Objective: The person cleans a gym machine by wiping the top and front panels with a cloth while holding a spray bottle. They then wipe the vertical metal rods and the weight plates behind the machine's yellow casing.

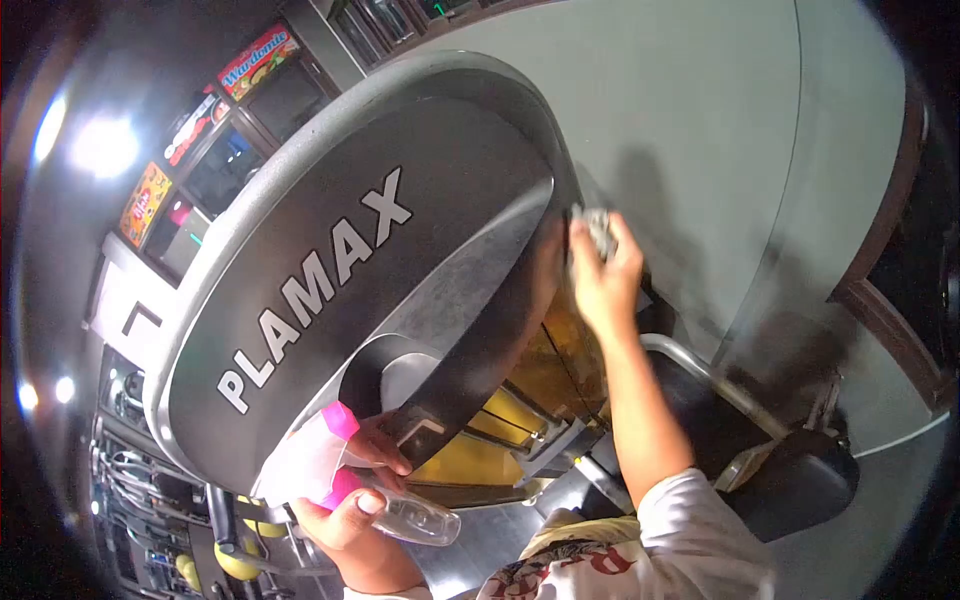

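Spray bottle point(415, 517) lies in the left hand point(345, 512), fingers curled round its pink neck; above it, the black PLAMAX panel point(310, 270). Right hand point(608, 275), nearly closed, grips a greyish cloth point(597, 232) against the panel's edge, fingers bent over it.

Machine cover point(430, 130) stood at the centre, spray bottle point(420, 520) in the left hand point(348, 515) before its lower edge, cloth point(598, 232) in the right hand point(612, 275) at its right edge, wall point(700, 100) behind at right, signboards point(258, 62) behind at left.
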`<action>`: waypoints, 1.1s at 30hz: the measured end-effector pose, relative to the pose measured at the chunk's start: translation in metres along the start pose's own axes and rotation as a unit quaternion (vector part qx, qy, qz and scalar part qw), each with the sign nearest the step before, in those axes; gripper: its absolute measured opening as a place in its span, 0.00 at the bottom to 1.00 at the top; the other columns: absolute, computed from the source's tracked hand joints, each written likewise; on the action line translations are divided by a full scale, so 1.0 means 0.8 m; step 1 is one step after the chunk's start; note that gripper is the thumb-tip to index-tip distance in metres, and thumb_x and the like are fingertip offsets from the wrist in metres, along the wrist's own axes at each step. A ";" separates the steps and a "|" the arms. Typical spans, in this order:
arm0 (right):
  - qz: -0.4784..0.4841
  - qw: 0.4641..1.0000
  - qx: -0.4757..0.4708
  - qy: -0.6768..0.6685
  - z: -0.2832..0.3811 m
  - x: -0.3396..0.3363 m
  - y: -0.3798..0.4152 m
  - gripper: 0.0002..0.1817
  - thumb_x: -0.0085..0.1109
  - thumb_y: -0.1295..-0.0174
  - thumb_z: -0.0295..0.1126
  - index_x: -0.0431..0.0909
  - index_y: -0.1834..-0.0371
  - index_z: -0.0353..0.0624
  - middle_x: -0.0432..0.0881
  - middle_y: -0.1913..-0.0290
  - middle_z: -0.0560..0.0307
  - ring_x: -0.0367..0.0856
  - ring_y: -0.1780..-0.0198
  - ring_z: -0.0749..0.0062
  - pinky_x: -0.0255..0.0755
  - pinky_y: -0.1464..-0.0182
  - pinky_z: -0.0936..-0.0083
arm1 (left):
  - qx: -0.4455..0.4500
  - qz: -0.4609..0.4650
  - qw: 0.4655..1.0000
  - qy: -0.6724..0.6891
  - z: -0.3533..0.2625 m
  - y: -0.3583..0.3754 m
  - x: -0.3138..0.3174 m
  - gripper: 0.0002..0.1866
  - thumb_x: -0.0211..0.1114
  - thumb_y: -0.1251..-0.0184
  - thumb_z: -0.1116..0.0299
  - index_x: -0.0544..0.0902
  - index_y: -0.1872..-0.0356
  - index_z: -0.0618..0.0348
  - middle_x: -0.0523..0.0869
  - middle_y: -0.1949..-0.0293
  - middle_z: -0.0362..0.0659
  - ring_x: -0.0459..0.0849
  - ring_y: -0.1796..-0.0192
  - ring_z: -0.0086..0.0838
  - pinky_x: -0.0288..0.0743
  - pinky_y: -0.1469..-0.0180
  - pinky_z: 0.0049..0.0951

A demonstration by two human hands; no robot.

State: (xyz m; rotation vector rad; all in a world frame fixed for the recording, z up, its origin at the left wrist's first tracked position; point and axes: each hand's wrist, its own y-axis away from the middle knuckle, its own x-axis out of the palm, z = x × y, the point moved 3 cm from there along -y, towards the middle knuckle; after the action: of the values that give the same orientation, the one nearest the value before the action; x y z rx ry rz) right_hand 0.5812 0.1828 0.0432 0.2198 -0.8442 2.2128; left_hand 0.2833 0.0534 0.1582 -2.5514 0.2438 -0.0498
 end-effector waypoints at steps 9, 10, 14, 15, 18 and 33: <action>0.027 0.998 -0.013 0.062 -0.021 0.000 -0.075 0.13 0.64 0.30 0.36 0.77 0.65 0.36 0.80 0.74 0.60 0.74 0.71 0.77 0.70 0.65 0.73 | 0.033 0.017 0.999 -0.035 0.004 0.003 0.003 0.29 0.77 0.47 0.57 0.77 0.56 0.75 0.82 0.73 0.55 0.81 0.79 0.35 0.76 0.76 0.32; 0.011 0.997 -0.034 0.067 -0.027 0.000 -0.071 0.13 0.64 0.30 0.36 0.77 0.65 0.36 0.79 0.74 0.59 0.74 0.71 0.77 0.70 0.66 0.73 | 0.041 0.003 0.998 -0.040 0.004 0.005 0.006 0.29 0.76 0.46 0.57 0.77 0.56 0.76 0.82 0.73 0.55 0.81 0.79 0.35 0.76 0.76 0.32; 0.041 0.999 0.009 0.019 0.014 -0.004 0.004 0.10 0.63 0.29 0.35 0.78 0.64 0.39 0.80 0.74 0.61 0.75 0.70 0.80 0.70 0.66 0.74 | 0.042 0.005 0.999 0.015 -0.002 0.000 0.009 0.29 0.79 0.54 0.61 0.80 0.58 0.76 0.84 0.77 0.54 0.85 0.76 0.40 0.83 0.59 0.45; 0.053 0.999 0.006 -0.012 0.028 -0.003 0.022 0.10 0.63 0.29 0.35 0.79 0.64 0.40 0.80 0.74 0.62 0.76 0.70 0.80 0.70 0.66 0.74 | 0.046 0.024 0.999 0.014 -0.001 -0.003 0.006 0.29 0.79 0.54 0.61 0.80 0.58 0.76 0.84 0.77 0.54 0.85 0.76 0.40 0.82 0.56 0.48; 0.049 0.996 -0.063 0.047 0.021 -0.003 -0.002 0.10 0.62 0.29 0.36 0.80 0.63 0.40 0.81 0.74 0.63 0.77 0.70 0.81 0.71 0.65 0.74 | 0.057 0.071 0.996 0.024 0.006 -0.005 -0.004 0.28 0.79 0.54 0.61 0.80 0.58 0.74 0.84 0.78 0.53 0.86 0.76 0.43 0.77 0.42 0.59; 0.095 0.984 -0.069 0.134 0.038 0.011 -0.090 0.09 0.62 0.32 0.33 0.79 0.63 0.38 0.79 0.76 0.53 0.78 0.72 0.72 0.73 0.65 0.70 | 0.008 0.107 0.994 -0.035 0.010 0.001 -0.027 0.27 0.77 0.49 0.57 0.77 0.61 0.72 0.83 0.77 0.58 0.81 0.82 0.37 0.80 0.69 0.37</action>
State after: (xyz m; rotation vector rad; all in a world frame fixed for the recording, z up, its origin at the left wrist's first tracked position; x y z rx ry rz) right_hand 0.6225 0.2051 0.1065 -0.2293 -0.8925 2.2802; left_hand 0.2623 0.0610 0.1517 -2.4908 0.4868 0.1190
